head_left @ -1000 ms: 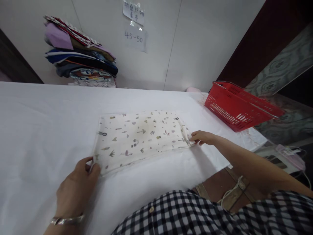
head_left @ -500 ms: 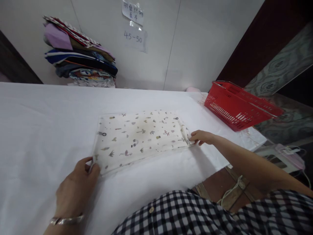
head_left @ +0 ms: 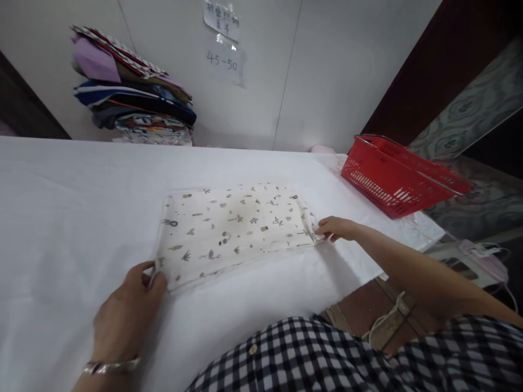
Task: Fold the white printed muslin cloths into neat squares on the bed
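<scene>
A folded cream cloth (head_left: pixel 241 228) printed with small palms, birds and leaves lies flat on the white-covered table (head_left: pixel 81 218). My left hand (head_left: pixel 133 305) pinches its near left corner between thumb and fingers. At the cloth's right end, my right hand (head_left: pixel 337 228) is closed on the near corner, where the fabric looks slightly bunched. Both hands rest low, close to the table surface. The undersides of the folded layers are hidden.
A red plastic basket (head_left: pixel 392 179) stands at the table's right end. Folded fabrics (head_left: pixel 139 92) are piled at the back left against the pale wall. Two handwritten paper signs (head_left: pixel 224 62) hang there. The table's edge runs along my front right.
</scene>
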The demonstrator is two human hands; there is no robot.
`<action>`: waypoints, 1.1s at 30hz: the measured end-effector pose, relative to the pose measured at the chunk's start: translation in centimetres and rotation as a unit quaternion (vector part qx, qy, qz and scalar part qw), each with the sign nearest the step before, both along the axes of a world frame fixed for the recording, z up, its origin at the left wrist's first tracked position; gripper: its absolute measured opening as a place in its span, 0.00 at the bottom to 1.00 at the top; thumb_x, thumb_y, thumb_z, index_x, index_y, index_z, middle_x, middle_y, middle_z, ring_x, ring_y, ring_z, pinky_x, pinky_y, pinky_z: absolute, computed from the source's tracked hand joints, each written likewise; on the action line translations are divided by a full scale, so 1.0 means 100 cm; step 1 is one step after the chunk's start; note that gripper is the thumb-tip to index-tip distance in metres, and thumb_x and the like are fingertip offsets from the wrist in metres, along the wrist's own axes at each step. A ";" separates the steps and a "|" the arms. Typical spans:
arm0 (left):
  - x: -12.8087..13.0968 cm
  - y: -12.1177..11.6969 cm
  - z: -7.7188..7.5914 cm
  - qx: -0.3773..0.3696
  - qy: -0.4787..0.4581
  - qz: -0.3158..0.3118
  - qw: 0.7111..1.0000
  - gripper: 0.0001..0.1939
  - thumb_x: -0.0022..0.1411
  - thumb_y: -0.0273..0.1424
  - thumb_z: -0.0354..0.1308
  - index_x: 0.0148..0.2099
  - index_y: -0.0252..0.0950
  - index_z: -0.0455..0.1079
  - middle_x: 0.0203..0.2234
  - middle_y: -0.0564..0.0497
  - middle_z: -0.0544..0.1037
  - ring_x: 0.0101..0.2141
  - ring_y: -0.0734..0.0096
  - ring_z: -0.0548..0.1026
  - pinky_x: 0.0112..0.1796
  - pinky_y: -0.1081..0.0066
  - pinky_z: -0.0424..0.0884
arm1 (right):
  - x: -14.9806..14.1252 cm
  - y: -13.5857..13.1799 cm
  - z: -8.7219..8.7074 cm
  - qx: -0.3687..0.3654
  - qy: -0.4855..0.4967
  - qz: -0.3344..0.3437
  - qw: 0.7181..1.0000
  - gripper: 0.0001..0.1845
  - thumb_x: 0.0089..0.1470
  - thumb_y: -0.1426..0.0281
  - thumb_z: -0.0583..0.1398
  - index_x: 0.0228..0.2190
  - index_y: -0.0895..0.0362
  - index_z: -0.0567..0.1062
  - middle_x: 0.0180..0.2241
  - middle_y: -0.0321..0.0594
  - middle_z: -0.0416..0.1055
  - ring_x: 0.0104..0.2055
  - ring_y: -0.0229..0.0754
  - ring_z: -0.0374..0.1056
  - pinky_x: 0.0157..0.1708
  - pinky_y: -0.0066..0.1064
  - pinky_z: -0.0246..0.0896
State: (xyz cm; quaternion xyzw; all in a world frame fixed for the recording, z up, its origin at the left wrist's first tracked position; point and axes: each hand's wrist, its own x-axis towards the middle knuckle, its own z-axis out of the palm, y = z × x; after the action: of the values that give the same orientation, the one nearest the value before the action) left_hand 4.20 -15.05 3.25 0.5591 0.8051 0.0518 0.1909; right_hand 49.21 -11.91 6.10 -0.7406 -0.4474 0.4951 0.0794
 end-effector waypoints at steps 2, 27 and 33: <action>0.000 0.000 0.001 0.006 0.006 -0.003 1.000 0.24 0.57 0.47 0.39 0.52 0.45 0.57 0.38 0.53 0.74 0.35 0.57 0.72 0.33 0.66 0.64 | 0.000 0.000 0.000 -0.004 -0.004 0.004 1.000 0.14 0.35 0.66 0.63 0.19 0.58 0.61 0.19 0.33 0.60 0.23 0.33 0.61 0.18 0.22 0.54; 0.000 -0.001 0.003 0.000 -0.006 -0.010 1.000 0.25 0.58 0.47 0.38 0.53 0.43 0.57 0.39 0.50 0.74 0.36 0.55 0.73 0.34 0.64 0.65 | -0.003 0.000 0.002 -0.026 -0.020 -0.001 0.999 0.14 0.38 0.66 0.63 0.20 0.58 0.62 0.20 0.34 0.63 0.25 0.37 0.67 0.20 0.25 0.62; 0.000 -0.001 0.003 0.003 -0.004 -0.008 1.000 0.25 0.57 0.47 0.39 0.53 0.43 0.57 0.39 0.50 0.74 0.36 0.55 0.73 0.34 0.64 0.65 | -0.003 0.000 0.001 -0.012 -0.035 0.014 0.999 0.11 0.39 0.68 0.62 0.19 0.59 0.64 0.19 0.34 0.62 0.24 0.34 0.64 0.18 0.22 0.60</action>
State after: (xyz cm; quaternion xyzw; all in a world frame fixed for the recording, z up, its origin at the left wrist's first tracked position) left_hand 4.21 -15.16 3.54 0.5661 0.7996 0.0549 0.1926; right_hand 48.89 -11.87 6.21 -0.7520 -0.4540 0.4755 0.0478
